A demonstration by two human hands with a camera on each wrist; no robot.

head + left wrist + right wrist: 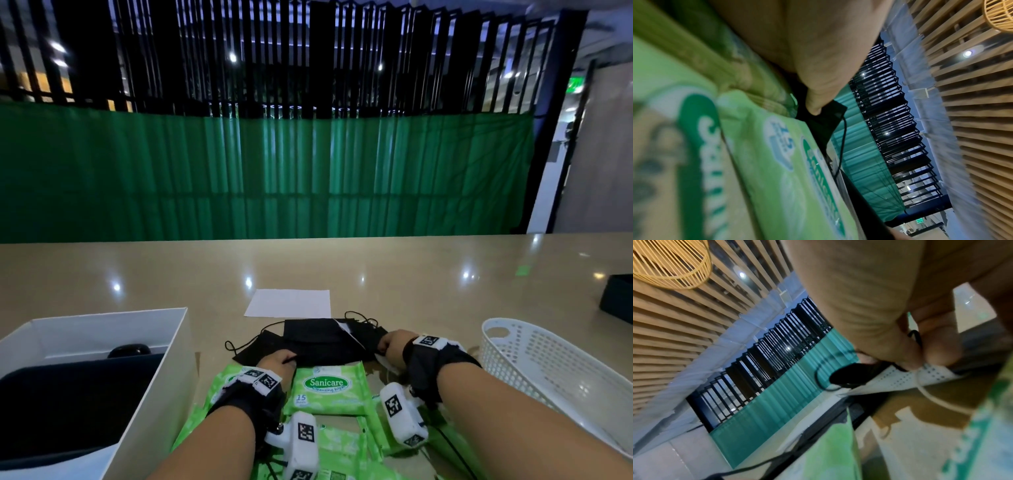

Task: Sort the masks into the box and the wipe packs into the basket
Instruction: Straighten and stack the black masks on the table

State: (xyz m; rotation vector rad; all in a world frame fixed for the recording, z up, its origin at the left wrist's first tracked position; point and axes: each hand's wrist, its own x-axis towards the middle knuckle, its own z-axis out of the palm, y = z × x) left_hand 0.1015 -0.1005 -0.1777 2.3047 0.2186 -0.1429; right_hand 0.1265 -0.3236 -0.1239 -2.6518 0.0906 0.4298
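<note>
A pile of black masks (pixel 318 339) lies mid-table, with a white mask (pixel 900 379) partly under its right end. My left hand (pixel 275 359) pinches the left edge of a black mask (pixel 830 116). My right hand (pixel 390 344) grips the pile's right end, fingers curled round black and white mask edges (pixel 929 363). Green Sanicare wipe packs (pixel 327 389) lie in front of the masks, under both wrists, and fill the left wrist view (pixel 777 162). The white box (pixel 102 377) stands at the left with dark contents. The white basket (pixel 548 370) stands at the right.
A white sheet of paper (pixel 289 303) lies behind the masks. A dark object (pixel 618 298) sits at the far right edge of the table. A green curtain and black fence stand beyond the table's far edge.
</note>
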